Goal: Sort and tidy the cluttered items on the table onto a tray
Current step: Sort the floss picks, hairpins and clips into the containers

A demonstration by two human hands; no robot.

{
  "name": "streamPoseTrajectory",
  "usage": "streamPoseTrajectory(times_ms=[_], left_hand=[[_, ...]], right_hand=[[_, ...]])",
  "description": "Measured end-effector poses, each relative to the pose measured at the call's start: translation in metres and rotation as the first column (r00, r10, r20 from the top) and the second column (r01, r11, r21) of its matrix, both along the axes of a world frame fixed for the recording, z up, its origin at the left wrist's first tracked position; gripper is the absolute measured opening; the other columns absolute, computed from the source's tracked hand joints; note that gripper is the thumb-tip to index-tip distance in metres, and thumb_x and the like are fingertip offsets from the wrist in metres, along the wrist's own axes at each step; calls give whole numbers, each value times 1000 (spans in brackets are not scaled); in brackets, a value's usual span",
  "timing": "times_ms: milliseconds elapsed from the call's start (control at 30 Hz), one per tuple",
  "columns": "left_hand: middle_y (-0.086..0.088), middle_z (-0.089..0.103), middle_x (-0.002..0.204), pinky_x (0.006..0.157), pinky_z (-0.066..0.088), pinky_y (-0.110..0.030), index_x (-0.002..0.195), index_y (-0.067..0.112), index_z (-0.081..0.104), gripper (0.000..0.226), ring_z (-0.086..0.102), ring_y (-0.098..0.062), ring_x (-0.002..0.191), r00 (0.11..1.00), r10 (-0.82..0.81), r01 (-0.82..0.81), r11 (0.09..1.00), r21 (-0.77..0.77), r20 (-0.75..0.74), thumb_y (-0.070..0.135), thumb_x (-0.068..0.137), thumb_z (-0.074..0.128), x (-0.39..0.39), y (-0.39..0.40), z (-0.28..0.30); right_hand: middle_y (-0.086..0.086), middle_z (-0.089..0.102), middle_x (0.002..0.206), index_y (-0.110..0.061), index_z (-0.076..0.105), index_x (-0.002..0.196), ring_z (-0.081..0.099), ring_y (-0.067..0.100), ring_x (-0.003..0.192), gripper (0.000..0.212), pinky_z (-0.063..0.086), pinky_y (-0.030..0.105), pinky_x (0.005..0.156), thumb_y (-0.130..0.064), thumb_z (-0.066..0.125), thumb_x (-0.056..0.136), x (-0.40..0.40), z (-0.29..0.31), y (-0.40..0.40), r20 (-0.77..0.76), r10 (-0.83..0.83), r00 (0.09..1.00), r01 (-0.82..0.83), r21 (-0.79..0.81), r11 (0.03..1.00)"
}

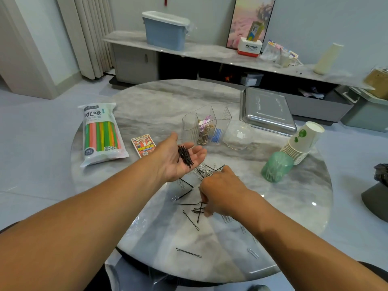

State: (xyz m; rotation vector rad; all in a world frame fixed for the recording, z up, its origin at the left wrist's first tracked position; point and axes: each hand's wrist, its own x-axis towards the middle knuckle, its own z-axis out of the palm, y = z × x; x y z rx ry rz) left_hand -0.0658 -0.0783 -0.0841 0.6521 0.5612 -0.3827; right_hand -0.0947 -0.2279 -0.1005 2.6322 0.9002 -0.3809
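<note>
Black pins [185,155] heaped in flat, upturned left palm [177,159]; right hand [218,193] down among loose pins [196,210] on table [294,206], fingers curled, grip impossible to tell. Plenty left: clips [204,170] scattered, tray [267,111] bare. Early days.

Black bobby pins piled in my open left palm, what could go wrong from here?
1. The black bobby pins lie loose on the flat left hand; tilting could spill them.
2. The right hand picks among scattered pins mixed with silver paper clips, so the two kinds may get mixed.
</note>
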Motion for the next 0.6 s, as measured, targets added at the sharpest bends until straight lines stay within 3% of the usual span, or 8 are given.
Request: streamPoseTrajectory(times_ms=[100, 300, 400, 467, 533, 600], left_hand=[[-23, 70, 102, 77, 61, -47, 117, 0, 55, 68, 72, -36, 92, 999, -29, 29, 1000, 4, 29, 61, 103, 25, -2, -1, -1], [-24, 73, 100, 81, 60, -48, 122, -1, 57, 80, 73, -37, 94, 997, -61, 60, 998, 22, 48, 68, 100, 22, -4, -2, -4], [-23, 74, 101, 77, 62, -47, 123, 0, 57, 83, 74, -36, 93, 994, -87, 84, 996, 38, 62, 71, 98, 21, -4, 0, -6], [-21, 75, 102, 76, 62, -46, 124, 2, 58, 85, 75, -34, 92, 993, -101, 97, 993, 63, 63, 73, 96, 20, -3, 3, -8], [-19, 75, 99, 74, 63, -44, 126, 4, 58, 86, 75, -32, 88, 993, -102, 97, 991, 88, 58, 74, 96, 20, -2, 6, -10], [-18, 75, 96, 70, 62, -42, 126, 5, 59, 86, 75, -31, 84, 993, -105, 98, 988, 117, 52, 75, 95, 21, -2, 8, -12]], right_hand=[[-4, 61, 81, -23, 62, 88, 52, 21, 77, 8, 31, 43, 105, -25, 70, 87, -2, -2, 2, 50, 108, 993, -108, 4, 994], [-5, 37, 63, -20, 35, 63, 35, 19, 60, 35, 36, 42, 97, -18, 62, 85, -2, -8, 0, 91, 130, 987, -132, 9, 991], [-4, 41, 65, -20, 38, 64, 38, 17, 59, 31, 36, 37, 82, -21, 64, 81, 1, -8, -3, 12, 6, 1000, -7, 57, 998], [-3, 50, 66, -18, 49, 67, 46, 18, 59, 22, 37, 31, 72, -25, 67, 77, 6, -3, -9, -43, -131, 990, 136, 142, 980], [0, 61, 69, -13, 64, 73, 58, 21, 65, 15, 42, 27, 60, -27, 69, 73, 17, 4, -19, -111, -305, 946, 324, 266, 908], [2, 63, 66, -8, 67, 72, 55, 20, 61, 18, 46, 28, 58, -26, 70, 73, 29, 14, -28, -201, -414, 888, 461, 385, 800]])
